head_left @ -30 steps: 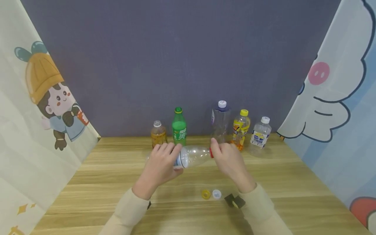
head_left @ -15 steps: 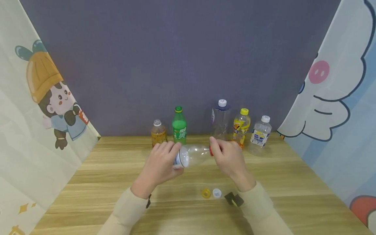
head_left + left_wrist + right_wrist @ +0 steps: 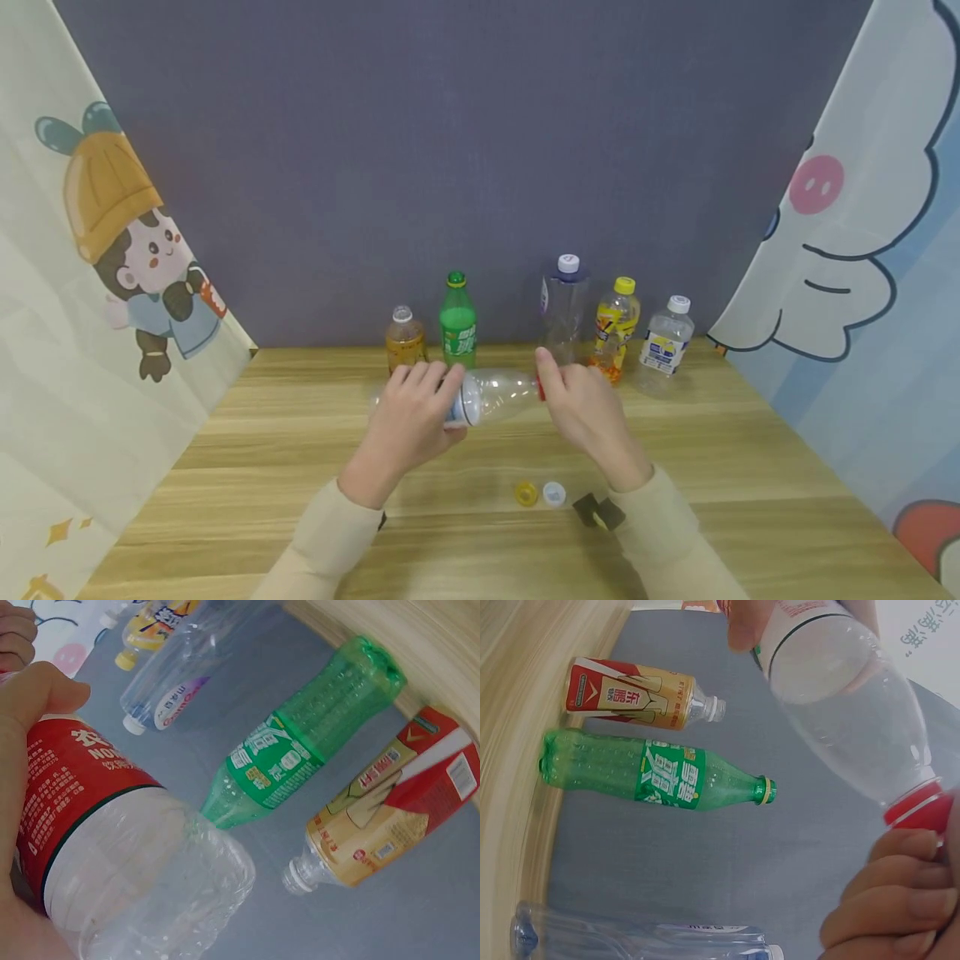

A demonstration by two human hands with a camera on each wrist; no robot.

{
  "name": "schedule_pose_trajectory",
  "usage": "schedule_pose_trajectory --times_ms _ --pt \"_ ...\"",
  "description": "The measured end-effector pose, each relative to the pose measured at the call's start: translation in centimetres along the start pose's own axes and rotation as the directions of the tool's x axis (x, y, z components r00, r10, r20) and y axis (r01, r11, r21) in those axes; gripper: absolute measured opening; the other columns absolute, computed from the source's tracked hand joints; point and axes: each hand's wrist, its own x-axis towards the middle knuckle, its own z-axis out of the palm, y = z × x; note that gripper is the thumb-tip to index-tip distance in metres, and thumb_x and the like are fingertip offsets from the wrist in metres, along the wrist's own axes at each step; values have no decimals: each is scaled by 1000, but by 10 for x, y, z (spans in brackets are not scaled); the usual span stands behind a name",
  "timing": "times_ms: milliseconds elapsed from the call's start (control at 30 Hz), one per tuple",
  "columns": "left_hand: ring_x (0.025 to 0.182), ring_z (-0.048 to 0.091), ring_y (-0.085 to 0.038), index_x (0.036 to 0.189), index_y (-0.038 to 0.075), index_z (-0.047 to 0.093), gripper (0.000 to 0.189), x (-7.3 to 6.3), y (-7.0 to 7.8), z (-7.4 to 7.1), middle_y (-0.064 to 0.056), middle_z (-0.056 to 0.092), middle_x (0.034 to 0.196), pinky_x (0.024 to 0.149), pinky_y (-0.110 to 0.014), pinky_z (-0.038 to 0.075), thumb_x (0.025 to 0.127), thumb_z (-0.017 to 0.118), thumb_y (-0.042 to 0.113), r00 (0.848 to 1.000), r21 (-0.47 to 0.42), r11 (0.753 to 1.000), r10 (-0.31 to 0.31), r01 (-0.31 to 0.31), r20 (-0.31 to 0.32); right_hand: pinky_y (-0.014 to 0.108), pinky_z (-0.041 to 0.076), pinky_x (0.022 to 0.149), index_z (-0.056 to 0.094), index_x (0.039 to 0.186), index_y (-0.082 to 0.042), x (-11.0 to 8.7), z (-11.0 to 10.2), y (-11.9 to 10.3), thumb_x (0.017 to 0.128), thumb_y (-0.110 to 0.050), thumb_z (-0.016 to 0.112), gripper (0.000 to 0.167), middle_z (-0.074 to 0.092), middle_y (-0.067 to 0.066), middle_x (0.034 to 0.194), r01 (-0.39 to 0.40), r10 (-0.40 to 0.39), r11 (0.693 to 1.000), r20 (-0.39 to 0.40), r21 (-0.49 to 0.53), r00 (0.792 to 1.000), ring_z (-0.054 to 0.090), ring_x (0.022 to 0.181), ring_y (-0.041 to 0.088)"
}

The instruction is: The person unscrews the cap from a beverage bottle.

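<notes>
My left hand (image 3: 408, 417) grips a clear plastic bottle (image 3: 504, 395) around its middle, holding it sideways above the table. The bottle's red label (image 3: 90, 776) shows beside the thumb in the left wrist view, and its clear base points away from the hand. At the other end, my right hand (image 3: 588, 408) holds the red cap (image 3: 919, 808), with its fingers curled around it and the thumb extended. The cap sits on the bottle's neck. In the head view, most of the cap is hidden behind the right hand.
Along the back stand a brown-labelled bottle (image 3: 406, 340), a green bottle (image 3: 458, 325), a tall clear bottle (image 3: 564, 312), a yellow-labelled bottle (image 3: 615, 329) and a white-capped bottle (image 3: 664, 343). A yellow cap (image 3: 526, 494) and a white cap (image 3: 554, 494) lie on the wooden table (image 3: 450, 542).
Both hands keep their hold on the bottle and its red cap, with only a very slight shift in position. The standing bottles and loose caps stay put.
</notes>
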Motion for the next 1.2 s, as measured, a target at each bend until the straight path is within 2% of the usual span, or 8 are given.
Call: schedule_pose_trajectory --times_ms 233,467,533,600,733,800,1000,1200 --pt "86 64 -25 122 5 60 80 0 2 -3 -8 67 100 71 -38 52 57 95 37 998 -99 994 -40 44 40 28 24 44 35 49 -19 -1 1 2 109 -33 33 62 26 -11 44 168 -169 986 -99 -20 981 21 43 7" --pt "84 61 -19 123 4 62 71 0 3 -4 -4 66 98 72 -34 50 62 87 31 990 -229 968 -75 101 120 25 19 42 33 51 -22 2 2 8 103 -20 42 53 22 -15 47 374 -399 915 -215 -150 891 19 43 1" --pt "83 60 -19 122 4 62 69 0 4 -4 -4 66 98 71 -34 50 62 86 30 990 -233 967 -75 101 116 25 19 41 33 52 -22 3 2 9 103 -21 42 52 23 -14 47 385 -415 908 -225 -167 881 19 43 2" --pt "83 61 -20 121 5 62 70 1 4 -4 -4 66 97 71 -35 49 62 87 31 993 -209 974 -73 92 96 27 20 42 34 53 -21 2 1 7 105 -26 41 52 25 -12 47 348 -375 925 -212 -154 903 20 44 4" --pt "86 63 -25 121 6 61 76 1 4 -3 -8 66 99 71 -38 49 58 94 35 997 -118 991 -56 63 56 31 28 45 38 54 -19 0 -1 3 109 -46 29 62 31 -6 48 164 -171 984 -109 -74 979 26 45 11" --pt "88 64 -27 121 6 60 80 1 4 -3 -10 67 101 71 -39 50 56 96 36 998 -67 997 -44 47 38 33 33 48 40 54 -17 0 -2 1 108 -54 22 68 34 -3 50 74 -77 996 -53 -58 996 29 46 14" --pt "89 66 -28 120 7 61 79 1 5 -3 -11 67 102 72 -40 52 56 96 37 1000 28 999 -17 17 -3 35 38 54 43 53 -15 0 -2 0 107 -57 16 74 41 1 51 -30 29 996 -12 -82 1000 42 49 20" --pt "89 65 -28 121 6 60 81 1 6 -4 -12 67 102 71 -39 51 55 96 37 1000 6 1000 -26 26 6 35 37 51 41 52 -16 0 -2 0 109 -44 25 66 38 0 50 1 -4 997 -41 -73 999 39 48 19"
